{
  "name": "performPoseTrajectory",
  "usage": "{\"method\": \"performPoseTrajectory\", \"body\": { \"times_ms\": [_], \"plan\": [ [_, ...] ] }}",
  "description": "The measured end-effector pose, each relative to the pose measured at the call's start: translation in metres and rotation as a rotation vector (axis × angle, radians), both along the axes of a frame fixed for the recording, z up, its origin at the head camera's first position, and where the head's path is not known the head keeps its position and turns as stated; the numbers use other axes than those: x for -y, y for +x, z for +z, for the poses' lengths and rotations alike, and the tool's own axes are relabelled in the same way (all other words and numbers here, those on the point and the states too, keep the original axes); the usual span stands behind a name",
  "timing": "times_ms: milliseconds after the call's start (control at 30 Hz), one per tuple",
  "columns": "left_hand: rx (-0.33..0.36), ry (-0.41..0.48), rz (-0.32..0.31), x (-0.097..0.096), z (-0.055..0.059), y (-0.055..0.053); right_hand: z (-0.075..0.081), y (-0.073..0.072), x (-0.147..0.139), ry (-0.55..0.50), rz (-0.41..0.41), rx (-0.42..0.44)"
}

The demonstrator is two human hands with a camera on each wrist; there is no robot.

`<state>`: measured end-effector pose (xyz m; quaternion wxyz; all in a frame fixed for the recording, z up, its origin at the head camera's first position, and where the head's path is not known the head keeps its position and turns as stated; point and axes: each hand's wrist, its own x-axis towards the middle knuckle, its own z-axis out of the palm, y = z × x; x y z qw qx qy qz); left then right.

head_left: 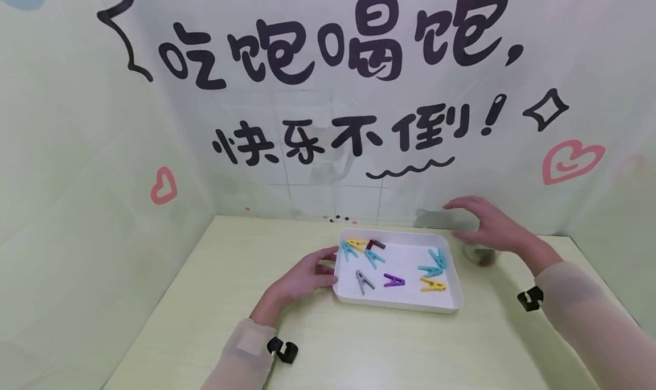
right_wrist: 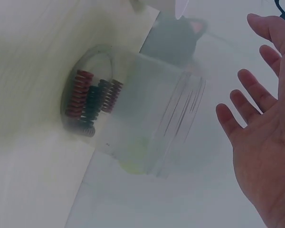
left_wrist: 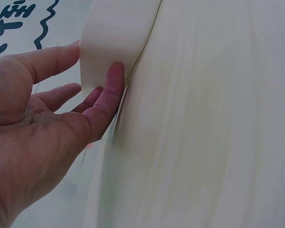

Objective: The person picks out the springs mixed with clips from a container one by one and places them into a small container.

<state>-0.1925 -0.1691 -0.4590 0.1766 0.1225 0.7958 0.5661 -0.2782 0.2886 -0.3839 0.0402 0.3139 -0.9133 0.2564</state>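
Note:
A white rectangular tray (head_left: 400,306) holds several clothespins, among them a purple clothespin (head_left: 394,280), a grey clothespin (head_left: 364,281), a yellow clothespin (head_left: 433,285) and a blue clothespin (head_left: 374,258). My left hand (head_left: 310,274) touches the tray's left side. In the left wrist view, its fingertips (left_wrist: 115,71) rest against the tray wall. My right hand (head_left: 489,225) hovers near the rim of a clear jar (right_wrist: 147,104), fingers spread and holding nothing. Red springs (right_wrist: 79,95) and dark green springs (right_wrist: 90,105) stand at the jar's bottom.
Behind the pale wooden table (head_left: 246,253) hangs a printed backdrop (head_left: 287,111) with large dark characters. Side sheets (head_left: 92,208) bound the space. A small dark red piece (head_left: 370,245) lies among the clothespins at the tray's back left.

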Motion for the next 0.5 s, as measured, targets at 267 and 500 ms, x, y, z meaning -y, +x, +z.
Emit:
{"method": "performPoseTrajectory", "body": {
  "times_ms": [267,500],
  "plan": [
    [-0.001,0.002,-0.004,0.001,-0.001,-0.001,0.005,-0.007,0.029,0.068,0.039,0.049],
    [0.0,0.006,-0.004,0.001,-0.001,-0.001,0.009,-0.013,0.057,0.113,0.067,0.114]
  ]
}}
